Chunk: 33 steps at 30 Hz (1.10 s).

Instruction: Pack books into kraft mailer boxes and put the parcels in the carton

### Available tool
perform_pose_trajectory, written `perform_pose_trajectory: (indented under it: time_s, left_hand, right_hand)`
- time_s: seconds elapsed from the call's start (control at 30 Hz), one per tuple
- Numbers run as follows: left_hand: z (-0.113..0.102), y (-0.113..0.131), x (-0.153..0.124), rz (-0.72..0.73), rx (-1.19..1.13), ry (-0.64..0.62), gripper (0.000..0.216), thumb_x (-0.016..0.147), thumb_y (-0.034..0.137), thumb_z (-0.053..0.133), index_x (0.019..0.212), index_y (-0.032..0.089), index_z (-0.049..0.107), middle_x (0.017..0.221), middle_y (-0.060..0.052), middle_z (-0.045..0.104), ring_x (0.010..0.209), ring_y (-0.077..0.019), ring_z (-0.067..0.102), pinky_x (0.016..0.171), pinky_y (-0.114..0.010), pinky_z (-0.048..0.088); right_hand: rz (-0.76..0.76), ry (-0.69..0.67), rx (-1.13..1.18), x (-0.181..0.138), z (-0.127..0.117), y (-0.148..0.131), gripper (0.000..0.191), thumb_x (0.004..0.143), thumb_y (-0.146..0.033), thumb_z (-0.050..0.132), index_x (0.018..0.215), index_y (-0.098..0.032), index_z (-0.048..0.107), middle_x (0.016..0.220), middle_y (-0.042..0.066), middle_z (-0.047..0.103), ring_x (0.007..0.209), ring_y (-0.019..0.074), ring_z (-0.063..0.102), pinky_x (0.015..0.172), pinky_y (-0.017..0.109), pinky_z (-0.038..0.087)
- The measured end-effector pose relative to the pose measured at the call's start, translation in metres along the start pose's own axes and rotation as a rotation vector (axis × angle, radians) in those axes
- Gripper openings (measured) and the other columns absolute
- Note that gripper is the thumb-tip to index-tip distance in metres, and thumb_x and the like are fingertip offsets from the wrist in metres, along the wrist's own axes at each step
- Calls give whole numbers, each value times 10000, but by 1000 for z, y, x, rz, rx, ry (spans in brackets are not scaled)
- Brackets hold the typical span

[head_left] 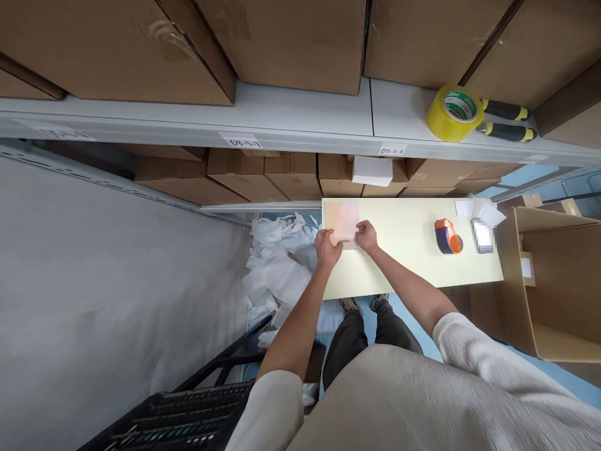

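Pink sheet (346, 216) lies on the surface (397, 219) at frame centre, long axis seemingly up-down, extending up-frame from left hand (328, 249), apparently pinched on its lower-left edge, and right hand (367, 237), likewise on its lower-right side, neither clearly nearer.

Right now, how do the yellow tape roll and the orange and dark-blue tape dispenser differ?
The yellow tape roll sits up on the shelf; the tape dispenser rests lower, on the table. The roll is yellow around a green-and-white core, while the dispenser is orange and dark blue. Both are untouched.
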<state>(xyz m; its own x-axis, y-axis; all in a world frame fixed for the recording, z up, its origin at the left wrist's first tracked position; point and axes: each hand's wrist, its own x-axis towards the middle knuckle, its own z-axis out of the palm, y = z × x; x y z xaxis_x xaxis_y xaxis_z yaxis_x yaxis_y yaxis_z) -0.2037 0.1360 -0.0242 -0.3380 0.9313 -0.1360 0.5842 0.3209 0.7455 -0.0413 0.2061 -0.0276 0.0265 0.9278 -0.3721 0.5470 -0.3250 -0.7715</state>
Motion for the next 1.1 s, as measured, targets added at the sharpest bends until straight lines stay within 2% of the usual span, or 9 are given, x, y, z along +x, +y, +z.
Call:
perform_pose_trajectory:
  time_s: [0.1,0.17,0.33,0.43,0.63,0.87,1.1]
  left_hand:
    - [-1,-2,-6,23,57,-51,492,791,172,753,1272,236,677,1518,-171,555,1438,-382,548,1247,-562,444]
    - [-3,-4,-9,30,82,-71,489,815,171,728,1297,240,683,1574,-171,531,1452,-396,543,1246,-587,443]
    - [-5,-4,-15,30,134,-113,460,897,183,642,1354,217,683,1659,-161,492,1517,-370,505,1283,-559,421]
    - [-8,0,-21,27,116,-94,456,920,185,613,1371,206,677,1661,-164,494,1549,-348,483,1292,-535,423]
    - [-21,19,-47,55,83,-55,448,916,170,616,1358,205,676,1573,-166,574,1531,-324,510,1288,-507,439]
    - [-36,47,-101,82,58,30,469,932,194,590,1398,230,638,1546,-153,602,1511,-334,523,1268,-566,442]
    - [-43,77,-194,24,83,184,500,941,198,563,1438,214,612,1565,-167,591,1498,-336,529,1256,-569,437]
  right_hand:
    - [-73,-8,-75,-5,-5,4,388,767,-167,537,1123,-209,686,1138,90,680,959,225,666,991,411,599]
    - [-143,-18,-175,-10,-9,5,411,806,-165,548,1179,-209,716,1227,114,662,1070,259,661,1046,449,585]
    - [-211,-130,-445,-25,-22,5,524,902,-188,573,1411,-199,694,1475,162,551,1307,340,581,1144,498,528]
    - [-258,-160,-474,-35,-30,4,531,945,-199,548,1462,-200,668,1523,157,519,1336,338,568,1172,495,510]
    - [-319,-131,-430,-61,-57,0,471,954,-201,552,1399,-216,702,1530,153,527,1361,348,561,1186,531,485]
    - [-434,-226,-437,-92,-95,-7,419,967,-182,527,1333,-215,729,1459,127,610,1333,325,574,1176,503,472]
    - [-677,-354,-461,-133,-123,-11,390,970,-177,534,1297,-231,739,1408,115,658,1303,312,587,1144,475,475]
